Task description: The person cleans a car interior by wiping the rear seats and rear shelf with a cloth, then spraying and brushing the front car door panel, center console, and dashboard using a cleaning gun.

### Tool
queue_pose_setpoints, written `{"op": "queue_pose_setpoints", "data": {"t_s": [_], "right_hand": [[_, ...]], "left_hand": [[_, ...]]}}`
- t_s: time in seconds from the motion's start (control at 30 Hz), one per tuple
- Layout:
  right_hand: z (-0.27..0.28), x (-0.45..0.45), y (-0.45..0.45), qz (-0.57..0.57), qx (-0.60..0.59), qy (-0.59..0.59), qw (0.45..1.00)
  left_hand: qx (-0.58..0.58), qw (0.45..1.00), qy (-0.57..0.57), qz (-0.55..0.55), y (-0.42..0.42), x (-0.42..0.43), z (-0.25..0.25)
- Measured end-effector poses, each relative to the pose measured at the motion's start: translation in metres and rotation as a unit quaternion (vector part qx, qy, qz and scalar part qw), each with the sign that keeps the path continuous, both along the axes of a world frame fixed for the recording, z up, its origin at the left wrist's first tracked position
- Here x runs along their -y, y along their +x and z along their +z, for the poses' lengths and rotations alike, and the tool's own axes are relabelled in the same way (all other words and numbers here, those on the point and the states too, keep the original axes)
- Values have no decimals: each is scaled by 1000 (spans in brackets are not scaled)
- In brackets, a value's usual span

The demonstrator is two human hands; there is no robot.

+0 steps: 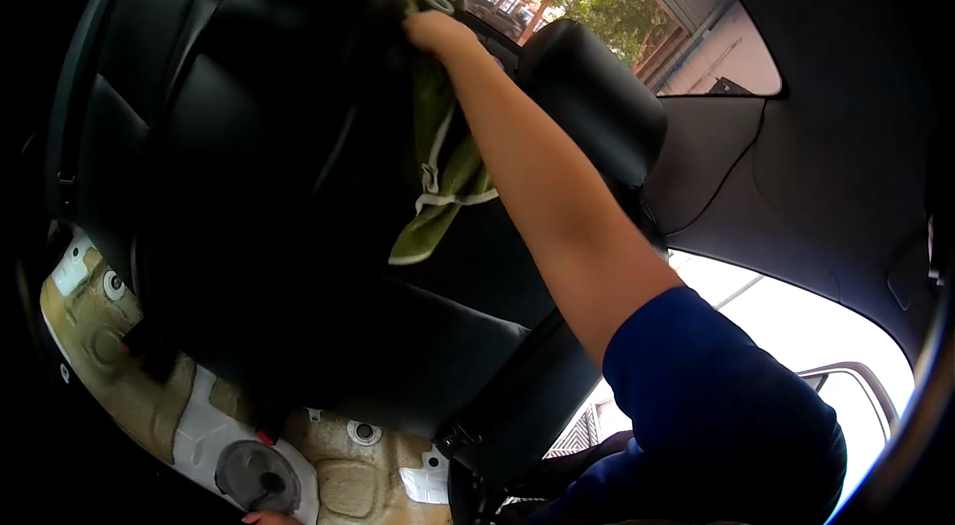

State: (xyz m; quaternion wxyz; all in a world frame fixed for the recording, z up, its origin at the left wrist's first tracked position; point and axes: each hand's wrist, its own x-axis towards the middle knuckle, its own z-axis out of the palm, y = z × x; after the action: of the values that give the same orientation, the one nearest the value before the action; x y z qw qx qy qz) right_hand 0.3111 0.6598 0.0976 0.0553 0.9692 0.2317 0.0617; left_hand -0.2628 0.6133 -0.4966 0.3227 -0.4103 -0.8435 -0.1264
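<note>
My right hand (pixel 434 32) is stretched far forward to the top of the black rear seat back (pixel 288 68). Its fingers are closed on a green cloth (pixel 435 117) with pale edging, which hangs down the seat's front in loose folds. A black headrest (pixel 594 102) stands just to the right of my forearm. Only a sliver of my left hand (pixel 269 518) shows at the bottom edge, close to a grey round cover (pixel 257 475) on the bare floor panel. The rest of that hand is out of frame.
The cushion area is uncovered, showing a beige padded floor panel (pixel 343 490) with metal brackets (pixel 426 477). A seat belt (pixel 68 142) runs down the far left. Behind the seat is the rear window (pixel 617 8); a thin black cable (pixel 731 172) hangs at the right.
</note>
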Motion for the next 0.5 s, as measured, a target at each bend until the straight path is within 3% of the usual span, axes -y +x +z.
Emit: {"op": "queue_pose_setpoints", "data": {"t_s": [0.03, 0.1, 0.13, 0.17, 0.23, 0.3, 0.37, 0.4, 0.5], "right_hand": [[0, -23, 25, 45, 17, -24, 999], [8, -17, 25, 78, -94, 60, 991], [22, 3, 0, 63, -218, 169, 959], [15, -4, 14, 141, -129, 109, 976], [0, -10, 32, 140, -112, 118, 977], [-3, -14, 36, -126, 33, -62, 990], [5, 18, 23, -120, -20, 62, 991], [12, 16, 45, -163, -42, -36, 985], [20, 25, 43, -191, -122, 27, 974]], "left_hand": [[2, 1000, -3, 3, 1, -2, -6], [-1, 1000, -11, 1, -4, 1, -11], [-7, 1000, -13, -3, -12, 1, -9], [-5, 1000, -15, -1, -5, 1, 2], [9, 1000, -17, -4, -1, 1, 8], [5, 1000, -10, -10, -9, 2, -4], [-1, 1000, -2, -4, -8, -1, -6], [-2, 1000, -25, 10, -6, -2, -2], [7, 999, -45, 29, -9, -3, 0]]}}
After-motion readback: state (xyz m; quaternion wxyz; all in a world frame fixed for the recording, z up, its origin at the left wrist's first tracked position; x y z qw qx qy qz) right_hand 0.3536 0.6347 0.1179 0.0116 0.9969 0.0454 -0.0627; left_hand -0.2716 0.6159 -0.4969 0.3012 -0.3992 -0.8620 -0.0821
